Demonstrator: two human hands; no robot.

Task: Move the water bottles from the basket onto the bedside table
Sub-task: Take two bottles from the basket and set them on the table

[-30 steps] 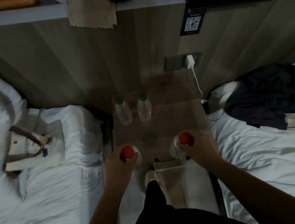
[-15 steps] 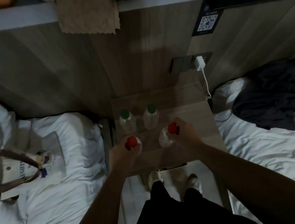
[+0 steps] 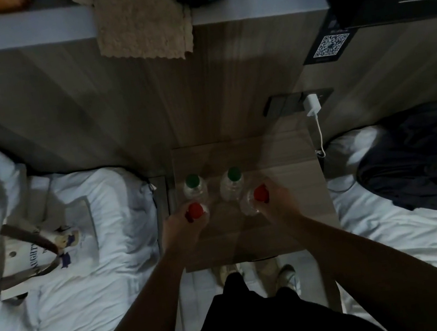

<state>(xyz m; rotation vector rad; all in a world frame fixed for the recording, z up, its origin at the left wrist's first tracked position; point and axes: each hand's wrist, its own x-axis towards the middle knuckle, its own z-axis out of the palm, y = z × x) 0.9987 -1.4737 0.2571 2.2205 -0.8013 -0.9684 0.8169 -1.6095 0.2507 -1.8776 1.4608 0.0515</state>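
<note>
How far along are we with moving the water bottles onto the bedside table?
Done: the left green-capped bottle and right green-capped bottle stand on the bedside table. In hand: the left hand grips the left red-capped bottle, the right hand the right red-capped bottle, just in front of the green pair; whether they touch the tabletop is unclear. Left: release both. The basket is out of view, so more may remain.
</note>
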